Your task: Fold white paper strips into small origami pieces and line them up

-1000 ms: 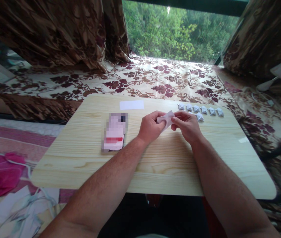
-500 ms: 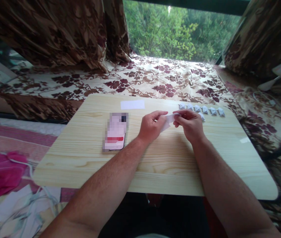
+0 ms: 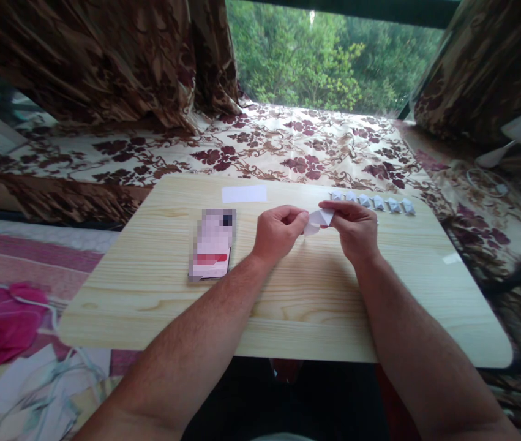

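Note:
Between my two hands, just above the table, is a small folded piece of white paper [image 3: 319,219]. My left hand [image 3: 278,231] pinches its left edge between thumb and fingers. My right hand [image 3: 352,226] grips the right side, where the paper bends up into an angled flap. Behind my right hand, several small folded white paper pieces [image 3: 378,203] stand in a row along the far edge. One more lies mostly hidden behind that hand. A flat white paper strip [image 3: 244,193] rests near the far edge, left of the hands.
A phone [image 3: 212,245], partly pixelated, lies on the wooden table [image 3: 127,294] left of my left forearm. A small white scrap [image 3: 450,258] is near the right edge. Beyond are a flower-patterned cloth [image 3: 306,144] and a window. Pink fabric [image 3: 3,324], papers and cables lie at lower left.
The paper in my hands has been bent and turned, its right part now raised as a flap. My right hand has shifted its fingers on it; both hands stay in nearly the same place.

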`<action>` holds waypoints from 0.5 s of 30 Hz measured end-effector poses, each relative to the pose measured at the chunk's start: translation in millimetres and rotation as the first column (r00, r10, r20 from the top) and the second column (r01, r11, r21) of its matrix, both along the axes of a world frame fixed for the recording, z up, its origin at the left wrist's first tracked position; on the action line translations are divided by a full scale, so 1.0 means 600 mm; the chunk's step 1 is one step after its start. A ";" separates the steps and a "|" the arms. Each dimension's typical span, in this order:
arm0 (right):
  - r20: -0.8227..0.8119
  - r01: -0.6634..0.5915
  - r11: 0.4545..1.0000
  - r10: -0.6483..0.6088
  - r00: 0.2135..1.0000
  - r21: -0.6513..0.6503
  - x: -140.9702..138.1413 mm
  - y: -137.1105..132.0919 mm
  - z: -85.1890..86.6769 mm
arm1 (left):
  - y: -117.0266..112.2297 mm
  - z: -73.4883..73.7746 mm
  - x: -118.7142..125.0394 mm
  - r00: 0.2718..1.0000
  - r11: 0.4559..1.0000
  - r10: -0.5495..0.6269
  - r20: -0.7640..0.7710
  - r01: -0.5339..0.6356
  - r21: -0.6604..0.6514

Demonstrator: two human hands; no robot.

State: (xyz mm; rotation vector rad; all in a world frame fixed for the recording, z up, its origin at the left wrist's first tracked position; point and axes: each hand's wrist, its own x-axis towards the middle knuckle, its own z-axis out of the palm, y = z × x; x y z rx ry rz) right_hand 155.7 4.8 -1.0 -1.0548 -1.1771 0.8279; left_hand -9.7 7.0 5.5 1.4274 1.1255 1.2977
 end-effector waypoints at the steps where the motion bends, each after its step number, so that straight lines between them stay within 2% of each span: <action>1: -0.019 -0.018 1.000 0.018 1.000 -0.004 -0.002 -0.001 0.001 | -0.001 0.000 0.001 1.000 1.000 0.001 0.001 -0.001 0.005; 6: -0.040 -0.005 1.000 0.007 0.999 0.026 -0.003 -0.004 0.005 | -0.001 -0.001 0.003 0.999 0.999 0.034 0.016 -0.034 0.001; 12: 0.164 0.156 0.977 -0.179 0.970 0.145 -0.006 -0.012 0.010 | 0.003 -0.001 0.005 0.991 0.994 0.112 0.069 -0.111 -0.020; 15: 0.204 0.163 0.972 -0.195 0.959 0.167 -0.018 -0.018 0.008 | 0.005 -0.003 0.006 0.990 0.993 0.118 0.073 -0.118 -0.006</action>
